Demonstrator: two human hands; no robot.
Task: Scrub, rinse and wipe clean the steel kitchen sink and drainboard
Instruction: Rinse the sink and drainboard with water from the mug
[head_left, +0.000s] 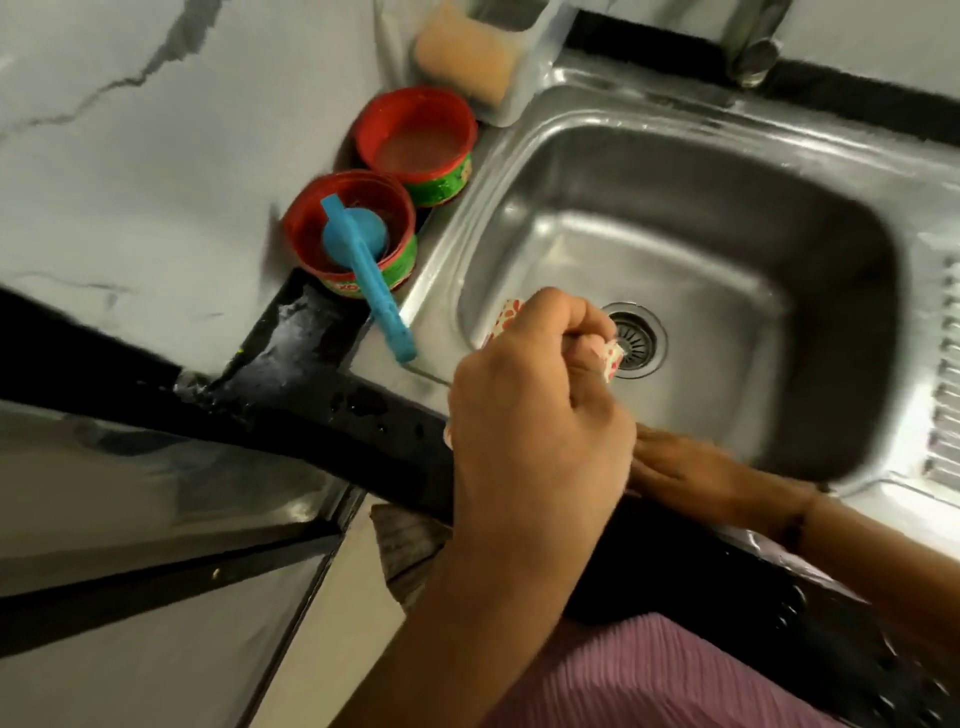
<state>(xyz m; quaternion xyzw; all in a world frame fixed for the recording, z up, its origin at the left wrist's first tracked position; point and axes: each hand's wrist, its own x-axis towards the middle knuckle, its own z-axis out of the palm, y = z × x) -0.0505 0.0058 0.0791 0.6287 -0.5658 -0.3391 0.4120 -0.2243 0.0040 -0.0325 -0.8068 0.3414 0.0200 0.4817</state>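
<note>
A patterned cloth (610, 358), white w/ red spots, is being gripped in the left hand (530, 410), fingers curled tight round it, held over the near-left part of the steel sink (727, 260), bits of cloth showing either side of the fist. The right hand (680, 467) is being laid flat on the sink's near rim, just beyond the left wrist, fingers straight, nothing held; it's partly hidden behind the left hand. The drain (636, 338) is sitting just beyond the left knuckles. Judged step: cloth is being bunched or wrung before wiping the basin; can't tell which for sure. To be done well, approx.: cloth should be squeezed over the drain so drips are kept in the basin, then opened flat and drawn along walls & corners toward the drain, w/ the right hand kept bracing on the rim. The drainboard (945, 395) ridges, far right of both hands, are prob. still being left for later. Counts: 1 cloth, 1 sink, 1 drain, 2 red tubs (415, 140) beyond-left of the left hand, 1 blue brush (363, 270) being propped in the nearer tub, 1 sponge (462, 57) in a holder further back, 1 tap (753, 47) at the far edge.
</note>
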